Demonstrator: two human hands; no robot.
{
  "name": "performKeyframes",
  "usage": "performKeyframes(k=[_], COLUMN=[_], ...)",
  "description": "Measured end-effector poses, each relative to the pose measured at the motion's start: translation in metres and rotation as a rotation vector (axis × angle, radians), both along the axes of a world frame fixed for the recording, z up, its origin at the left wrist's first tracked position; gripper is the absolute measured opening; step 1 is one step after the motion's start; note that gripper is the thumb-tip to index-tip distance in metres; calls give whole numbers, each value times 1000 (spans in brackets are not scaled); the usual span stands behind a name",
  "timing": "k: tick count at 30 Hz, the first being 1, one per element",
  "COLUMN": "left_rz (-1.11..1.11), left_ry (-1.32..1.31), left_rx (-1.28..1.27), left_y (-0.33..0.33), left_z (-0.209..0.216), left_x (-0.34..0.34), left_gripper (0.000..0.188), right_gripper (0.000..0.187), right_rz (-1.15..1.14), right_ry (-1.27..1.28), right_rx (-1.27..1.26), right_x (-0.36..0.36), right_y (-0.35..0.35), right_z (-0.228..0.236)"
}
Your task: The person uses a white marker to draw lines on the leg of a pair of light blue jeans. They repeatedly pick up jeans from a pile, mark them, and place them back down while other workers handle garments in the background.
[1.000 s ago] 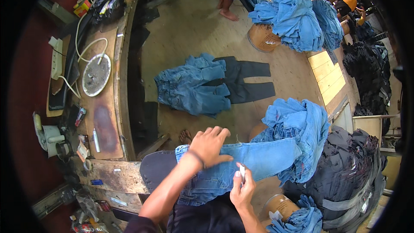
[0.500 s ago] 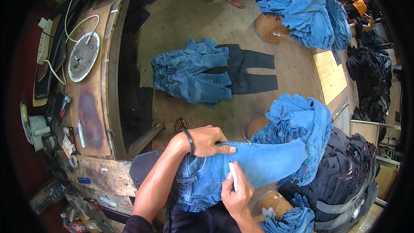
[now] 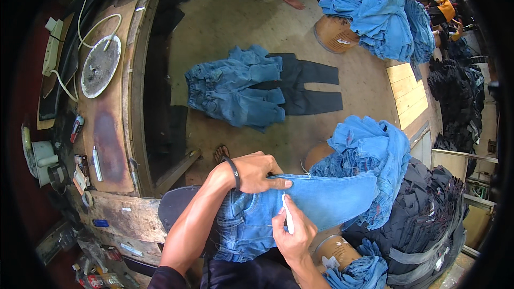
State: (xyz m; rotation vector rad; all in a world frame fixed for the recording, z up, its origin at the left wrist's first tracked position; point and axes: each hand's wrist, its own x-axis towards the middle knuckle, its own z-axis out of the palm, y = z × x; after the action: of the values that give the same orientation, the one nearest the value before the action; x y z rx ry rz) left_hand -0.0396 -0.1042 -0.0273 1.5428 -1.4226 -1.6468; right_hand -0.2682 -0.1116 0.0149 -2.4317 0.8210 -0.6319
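Light blue jeans (image 3: 326,195) lie across my lap, one leg stretched to the right over a dark padded support (image 3: 179,208). At their far edge, my left hand (image 3: 257,171) grips the denim, thumb pressed on top and fingers curled over the edge. My right hand (image 3: 294,230) holds a slim white pen-like tool (image 3: 288,217) upright between thumb and fingers; its exact kind is unclear. The tool's tip meets the denim just below my left thumb, near a seam. A loose thread stands at the jeans' far edge.
More jeans are heaped on the right (image 3: 369,150) beside a dark bundle of cut fabric (image 3: 417,214). Jeans and dark trousers (image 3: 316,88) lie on the floor ahead. A wooden bench (image 3: 115,123) runs along the left, bearing a round plate (image 3: 101,67). Another person's foot (image 3: 292,1) shows far ahead.
My right hand has shifted slightly up and left, bringing the white tool's tip closer to my left thumb. My left hand keeps its grip on the jeans.
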Motion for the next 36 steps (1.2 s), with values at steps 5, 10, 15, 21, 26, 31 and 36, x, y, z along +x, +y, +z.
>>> performKeyframes(k=[5, 10, 15, 21, 26, 31, 36], left_rz=[27, 45, 42, 40, 26, 49, 37], left_ry=[-3, 6, 15, 23, -11, -8, -2], left_rx=[-22, -35, -45, -29, 4, -55, -10], left_y=[0, 0, 0, 0, 0, 1, 0], left_z=[1, 0, -4, -4, -4, -5, -5], left_x=[-2, -2, -3, -3, -4, -5, -4], left_gripper=[63, 64, 63, 63, 65, 66, 66], right_gripper=[42, 43, 41, 38, 33, 30, 30], right_rz=[30, 20, 43, -17, -18, -23, -36], right_ry=[11, 67, 63, 76, 113, 192, 230], right_rx=[-8, 17, 95, 162, 195, 240, 306], right_x=[1, 4, 3, -1, 2, 10, 15], right_y=[-2, -3, -4, -2, -3, -6, -9], right_z=[-5, -4, 6, 12, 15, 21, 24])
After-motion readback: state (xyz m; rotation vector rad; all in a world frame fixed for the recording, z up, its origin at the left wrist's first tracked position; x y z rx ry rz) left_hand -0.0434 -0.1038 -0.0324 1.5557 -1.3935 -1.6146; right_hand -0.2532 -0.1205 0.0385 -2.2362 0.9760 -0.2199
